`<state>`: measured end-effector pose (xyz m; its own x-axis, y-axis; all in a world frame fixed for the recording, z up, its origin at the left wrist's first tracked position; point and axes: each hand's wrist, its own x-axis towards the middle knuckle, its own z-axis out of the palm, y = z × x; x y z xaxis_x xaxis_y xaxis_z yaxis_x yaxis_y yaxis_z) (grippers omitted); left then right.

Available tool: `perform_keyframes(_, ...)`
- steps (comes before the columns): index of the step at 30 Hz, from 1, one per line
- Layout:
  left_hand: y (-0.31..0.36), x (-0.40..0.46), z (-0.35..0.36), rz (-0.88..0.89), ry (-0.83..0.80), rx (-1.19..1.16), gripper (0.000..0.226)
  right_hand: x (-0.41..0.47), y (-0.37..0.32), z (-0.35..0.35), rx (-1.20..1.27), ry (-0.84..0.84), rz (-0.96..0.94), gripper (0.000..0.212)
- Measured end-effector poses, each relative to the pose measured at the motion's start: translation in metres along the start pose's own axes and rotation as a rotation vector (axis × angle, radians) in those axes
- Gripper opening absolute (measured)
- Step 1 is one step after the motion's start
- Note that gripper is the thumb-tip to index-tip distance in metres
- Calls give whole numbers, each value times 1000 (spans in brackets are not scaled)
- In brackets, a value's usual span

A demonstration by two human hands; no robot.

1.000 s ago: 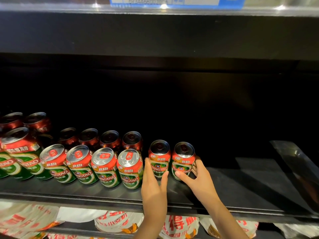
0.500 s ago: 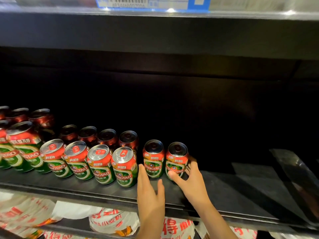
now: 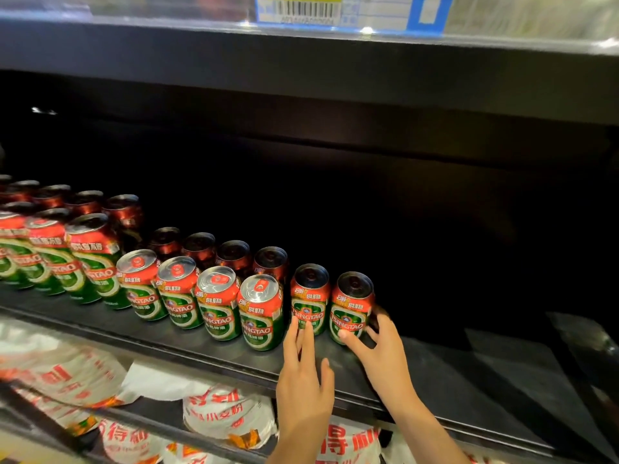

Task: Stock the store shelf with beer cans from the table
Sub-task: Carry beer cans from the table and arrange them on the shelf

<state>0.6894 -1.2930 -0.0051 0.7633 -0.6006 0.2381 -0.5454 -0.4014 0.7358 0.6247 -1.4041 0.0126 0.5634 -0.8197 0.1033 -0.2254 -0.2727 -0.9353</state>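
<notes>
Several red-and-green beer cans stand in rows on the dark store shelf [image 3: 452, 380]. The two rightmost cans stand slightly behind the front row. My right hand [image 3: 378, 343] grips the rightmost can [image 3: 351, 306], thumb on its front and fingers curled round its right side. My left hand [image 3: 303, 370] has straight fingers whose tips touch the lower front of the neighbouring can [image 3: 310, 298].
Taller cans [image 3: 90, 259] fill the shelf's left end, with more rows behind in shadow. The right part of the shelf is bare dark surface. White flour bags [image 3: 227, 416] with red print lie on the shelf below. A price label [image 3: 335, 10] sits on the rail above.
Both hands stay at the two rightmost cans; my left fingertips have moved up onto the left can's front. The view has shifted right and closer.
</notes>
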Motion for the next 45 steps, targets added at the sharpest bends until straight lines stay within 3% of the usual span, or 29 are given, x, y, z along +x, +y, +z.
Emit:
perform_keyframes(10,-5,4,0,-20,-160,123,69,6,6,6,-41,25,10,40)
perform_keyframes(19,-9,6,7,0,-139,102,73,10,8,9,-35,35,33,40)
perform_keyframes(29,0,9,8,-49,-92,37,93,13,8,14,-65,65,27,36)
perform_keyframes(35,8,13,4,-59,-114,109,90,15,11,17,-126,94,36,48)
perform_keyframes(45,13,12,-1,-89,-140,122,91,16,13,18,-215,107,17,44)
